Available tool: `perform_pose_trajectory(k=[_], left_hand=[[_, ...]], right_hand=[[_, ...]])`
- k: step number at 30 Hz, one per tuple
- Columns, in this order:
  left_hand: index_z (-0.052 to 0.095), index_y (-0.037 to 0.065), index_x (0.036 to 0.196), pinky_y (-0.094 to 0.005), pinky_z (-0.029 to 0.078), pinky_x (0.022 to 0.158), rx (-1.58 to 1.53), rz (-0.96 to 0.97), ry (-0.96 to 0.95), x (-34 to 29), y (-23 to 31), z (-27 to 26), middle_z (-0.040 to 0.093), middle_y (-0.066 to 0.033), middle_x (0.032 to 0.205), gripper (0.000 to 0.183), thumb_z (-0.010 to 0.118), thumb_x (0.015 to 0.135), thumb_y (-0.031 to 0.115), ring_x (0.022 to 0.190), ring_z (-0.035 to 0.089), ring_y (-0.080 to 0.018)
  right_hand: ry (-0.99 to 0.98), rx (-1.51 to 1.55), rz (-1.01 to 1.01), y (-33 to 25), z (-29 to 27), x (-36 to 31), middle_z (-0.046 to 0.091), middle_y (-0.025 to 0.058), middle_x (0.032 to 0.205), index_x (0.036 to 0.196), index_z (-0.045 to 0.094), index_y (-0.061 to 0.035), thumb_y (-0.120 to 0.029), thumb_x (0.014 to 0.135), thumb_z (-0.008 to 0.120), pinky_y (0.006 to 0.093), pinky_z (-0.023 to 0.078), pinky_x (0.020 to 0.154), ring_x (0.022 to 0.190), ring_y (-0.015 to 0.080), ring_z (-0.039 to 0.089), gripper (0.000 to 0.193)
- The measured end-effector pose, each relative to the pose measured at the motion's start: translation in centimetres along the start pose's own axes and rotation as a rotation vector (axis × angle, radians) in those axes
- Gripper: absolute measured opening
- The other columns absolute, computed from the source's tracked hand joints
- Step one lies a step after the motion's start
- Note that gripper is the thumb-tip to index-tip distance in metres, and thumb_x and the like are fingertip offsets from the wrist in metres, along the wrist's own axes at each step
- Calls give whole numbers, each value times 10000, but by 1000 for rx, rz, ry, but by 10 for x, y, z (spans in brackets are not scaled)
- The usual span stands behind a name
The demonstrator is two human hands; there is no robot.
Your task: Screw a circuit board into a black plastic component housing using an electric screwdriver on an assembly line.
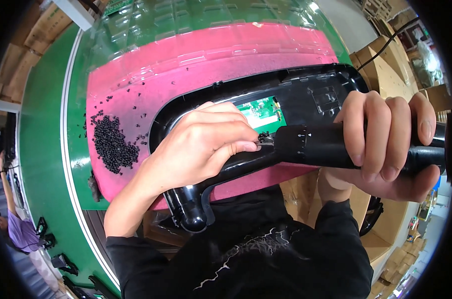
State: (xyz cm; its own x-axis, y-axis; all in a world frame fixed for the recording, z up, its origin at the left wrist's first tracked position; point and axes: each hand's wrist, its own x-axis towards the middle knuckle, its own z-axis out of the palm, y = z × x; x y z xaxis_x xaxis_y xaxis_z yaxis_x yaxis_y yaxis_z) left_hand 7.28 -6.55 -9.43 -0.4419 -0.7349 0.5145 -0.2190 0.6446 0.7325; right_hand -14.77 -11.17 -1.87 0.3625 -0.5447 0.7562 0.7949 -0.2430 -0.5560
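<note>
Green tabletop (80, 65), white strip (64, 114) along left edge. Pink mat (161, 87) on it, carrying small black parts (114, 144) heaped near tabletop's left edge, black housing (298, 99) overhanging near edge, clear plastic tray (201, 55) toward far edge.

Green bench (79, 169), white post (74, 14) at its far left, brown boxes (18, 72) left of it, open cartons (393, 70) right of it

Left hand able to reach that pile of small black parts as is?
Probably yes: the pile lies uncovered on the pink mat, though the left hand is occupied at the black tool's tip.
</note>
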Motion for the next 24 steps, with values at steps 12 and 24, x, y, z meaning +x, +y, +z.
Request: perform_pose_trajectory(k=[12, 24], left_hand=[[682, -1, 874, -374, 516, 742, 194, -9, 196, 4, 10, 3, 682, -97, 813, 204, 809, 718, 35, 804, 675, -289], [621, -21, 877, -393, 506, 657, 300, -226, 227, -1, 3, 3, 614, -143, 789, 94, 695, 884, 36, 729, 629, -319]], right_hand=[[-209, -189, 118, 1, -19, 18, 597, -35, 752, 1219, 506, -95, -411, 934, 612, 256, 449, 582, 589, 79, 571, 438], [125, -482, 188, 26, -35, 8, 462, 19, 627, 1146, 515, -17, -325, 954, 491, 296, 383, 537, 499, 118, 436, 363]])
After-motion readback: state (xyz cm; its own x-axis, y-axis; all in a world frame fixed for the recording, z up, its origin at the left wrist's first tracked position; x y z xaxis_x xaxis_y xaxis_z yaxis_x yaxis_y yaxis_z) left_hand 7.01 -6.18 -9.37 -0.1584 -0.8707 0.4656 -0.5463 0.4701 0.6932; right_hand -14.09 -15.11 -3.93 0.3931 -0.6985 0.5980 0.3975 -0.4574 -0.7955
